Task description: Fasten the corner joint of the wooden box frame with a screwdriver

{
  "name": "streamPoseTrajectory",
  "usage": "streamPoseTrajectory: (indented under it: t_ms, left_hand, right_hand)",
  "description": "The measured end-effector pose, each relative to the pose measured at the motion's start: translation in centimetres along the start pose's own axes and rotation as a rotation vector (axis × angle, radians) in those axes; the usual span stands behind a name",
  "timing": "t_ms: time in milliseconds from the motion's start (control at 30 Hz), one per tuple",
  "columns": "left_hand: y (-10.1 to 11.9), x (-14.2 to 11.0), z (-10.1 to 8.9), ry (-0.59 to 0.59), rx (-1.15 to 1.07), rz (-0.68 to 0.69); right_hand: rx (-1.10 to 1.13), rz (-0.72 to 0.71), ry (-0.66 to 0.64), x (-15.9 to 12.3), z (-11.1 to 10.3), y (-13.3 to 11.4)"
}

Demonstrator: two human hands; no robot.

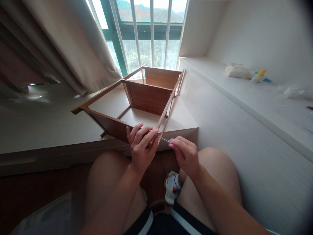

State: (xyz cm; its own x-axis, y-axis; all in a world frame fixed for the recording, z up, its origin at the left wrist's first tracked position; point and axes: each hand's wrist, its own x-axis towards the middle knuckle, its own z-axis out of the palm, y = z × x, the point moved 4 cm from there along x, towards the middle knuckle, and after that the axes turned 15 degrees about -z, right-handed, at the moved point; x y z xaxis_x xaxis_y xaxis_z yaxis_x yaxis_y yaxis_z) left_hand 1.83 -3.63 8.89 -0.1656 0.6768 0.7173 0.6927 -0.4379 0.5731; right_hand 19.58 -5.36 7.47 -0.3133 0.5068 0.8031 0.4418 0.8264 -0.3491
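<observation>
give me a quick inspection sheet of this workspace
surface: pale window ledge, bears the rack
job's things: wooden shelf rack lying on its side; thin metal tool tipped at its near corner
clutter: packets and a yellow item on the side shelf; plastic sheet on the floor, lower left
hands: left hand grips the rack's near corner; right hand pinches the tool
cables: nothing seen
surroundings: barred window, curtain, white wall, dark floor

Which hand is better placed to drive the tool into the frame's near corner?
Probably the right hand: it pinches the thin tool, tip at the corner. The left hand grips the frame, steadying it.
</observation>
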Motion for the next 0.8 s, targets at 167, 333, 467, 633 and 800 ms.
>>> streamPoseTrajectory:
  t_ms: [167,333,467,633,800]
  left_hand:
    - [-0.05,-0.01,0.06,-0.004,-0.004,-0.003]
    - [-0.08,-0.04,0.02,-0.008,0.003,-0.011]
    - [0.03,-0.01,-0.07,-0.017,0.013,-0.024]
    - [0.03,0.00,-0.07,-0.018,0.012,-0.019]
    - [-0.23,-0.08,0.00,-0.007,-0.008,-0.026]
  right_hand:
    - [0.018,0.011,0.013,-0.15,0.00,0.02]
    - [0.020,0.026,0.025,-0.07,0.13,0.48]
    - [-0.012,0.032,0.031,-0.13,0.21,0.76]
    - [-0.108,0.013,0.023,-0.11,0.09,0.50]
    - [-0.124,0.013,-0.002,0.02,0.09,0.23]
